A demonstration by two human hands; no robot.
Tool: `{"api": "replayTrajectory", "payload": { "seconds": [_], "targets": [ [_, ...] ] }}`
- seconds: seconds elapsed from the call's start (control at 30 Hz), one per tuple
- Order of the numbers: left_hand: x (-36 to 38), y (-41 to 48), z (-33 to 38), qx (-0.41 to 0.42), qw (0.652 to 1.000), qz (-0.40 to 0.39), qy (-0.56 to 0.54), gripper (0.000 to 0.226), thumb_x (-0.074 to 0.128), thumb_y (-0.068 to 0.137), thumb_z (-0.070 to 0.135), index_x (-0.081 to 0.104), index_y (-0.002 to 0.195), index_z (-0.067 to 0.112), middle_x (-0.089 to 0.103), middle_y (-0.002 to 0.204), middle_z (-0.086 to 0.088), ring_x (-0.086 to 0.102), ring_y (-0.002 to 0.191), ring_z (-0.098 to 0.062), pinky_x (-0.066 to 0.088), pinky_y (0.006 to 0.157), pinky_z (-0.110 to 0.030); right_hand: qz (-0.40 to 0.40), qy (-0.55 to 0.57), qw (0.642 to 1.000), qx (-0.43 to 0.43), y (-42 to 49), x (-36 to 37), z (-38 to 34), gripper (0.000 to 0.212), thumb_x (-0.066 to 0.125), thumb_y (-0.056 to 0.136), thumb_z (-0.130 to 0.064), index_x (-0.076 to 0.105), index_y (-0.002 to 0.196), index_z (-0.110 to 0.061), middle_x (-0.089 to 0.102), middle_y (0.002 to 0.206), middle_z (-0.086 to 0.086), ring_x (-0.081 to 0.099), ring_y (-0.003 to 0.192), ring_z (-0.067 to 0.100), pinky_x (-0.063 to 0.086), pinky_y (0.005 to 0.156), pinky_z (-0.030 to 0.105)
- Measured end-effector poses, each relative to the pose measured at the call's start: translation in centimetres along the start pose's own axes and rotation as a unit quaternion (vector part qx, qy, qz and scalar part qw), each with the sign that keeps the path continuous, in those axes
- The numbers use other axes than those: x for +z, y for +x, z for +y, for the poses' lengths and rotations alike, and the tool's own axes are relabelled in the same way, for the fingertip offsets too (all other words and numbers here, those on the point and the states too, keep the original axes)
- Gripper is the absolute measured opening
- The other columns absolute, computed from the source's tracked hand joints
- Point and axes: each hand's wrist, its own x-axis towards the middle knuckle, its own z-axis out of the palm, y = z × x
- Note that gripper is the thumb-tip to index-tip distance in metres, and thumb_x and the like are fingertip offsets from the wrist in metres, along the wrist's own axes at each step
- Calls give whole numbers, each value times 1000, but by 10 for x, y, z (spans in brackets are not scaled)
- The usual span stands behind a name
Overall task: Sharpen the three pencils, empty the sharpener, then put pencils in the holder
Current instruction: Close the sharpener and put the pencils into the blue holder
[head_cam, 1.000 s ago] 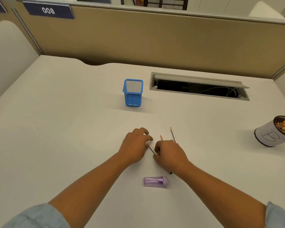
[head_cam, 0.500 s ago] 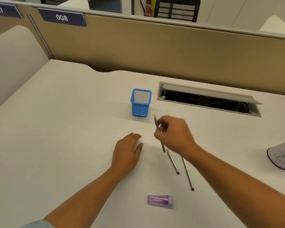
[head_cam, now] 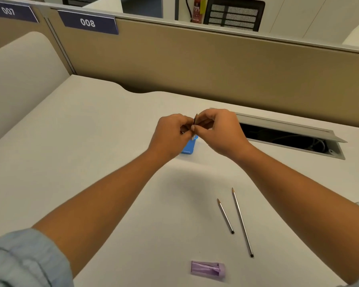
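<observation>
White desk (head_cam: 91,162): left hand (head_cam: 170,133), right hand (head_cam: 220,129) pinch pencil (head_cam: 195,119), covering blue holder (head_cam: 188,148); contents unseen.

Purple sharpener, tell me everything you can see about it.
The purple sharpener is a box of translucent plastic, lying flat on the white desk, nearest the camera. A slanted inner part shows through its wall. Nothing touches it; the two loose pencils lie apart from it, further back.

The holder (head_cam: 188,149) is shown in blue mesh, the sharpener (head_cam: 207,269) in translucent purple. The short pencil (head_cam: 225,216) and long pencil (head_cam: 242,222) are striped silver-grey and capped black; the held pencil (head_cam: 195,119) is seen dark. The desk (head_cam: 91,152) is shown off-white, the partition (head_cam: 195,65) tan, the label (head_cam: 87,22) navy with white numerals, the sleeve (head_cam: 25,259) pale blue.
</observation>
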Motion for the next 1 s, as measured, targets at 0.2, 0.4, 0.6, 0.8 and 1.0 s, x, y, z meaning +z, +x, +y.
{"api": "replayTrajectory", "payload": {
  "seconds": [0.2,0.4,0.6,0.8,1.0],
  "targets": [
    [-9,25,-13,-112,994,9,-8,17,73,85,23,74,97,12,76,94,-4,67,79,-14,60,75,-33,-30,-75,993,91,-19,4,22,15,72,85,-32,67,79,-19,66,73,-3,61,69,14,45,60,23],
    [-9,43,-25,-163,985,-21,58,16,70,86,24,73,101,18,75,103,-3,67,92,-18,59,78,-37,-257,-286,910,153,-85,29,60,24,66,83,-38,63,92,-16,67,102,8,65,93,29,54,76,35],
    [7,37,-31,-202,968,-104,108,24,73,84,31,69,104,18,74,107,-8,70,88,-26,61,76,-42,-262,-290,898,203,-114,35,79,32,67,83,-41,58,99,-15,63,105,6,63,93,27,52,74,33],
    [12,32,-36,-212,967,-90,108,24,76,83,28,70,104,19,71,111,-8,66,98,-24,56,69,-30,-239,-242,919,201,-116,40,87,16,57,83,-17,61,99,-17,66,102,4,63,88,25,53,71,31],
    [11,28,-37,-209,974,-63,66,23,78,81,17,71,104,15,72,100,-5,66,92,-19,53,76,-26,-74,-107,981,144,-69,14,59,5,70,79,-24,71,84,-27,72,79,-8,67,77,15,53,73,27]
  ]
}}
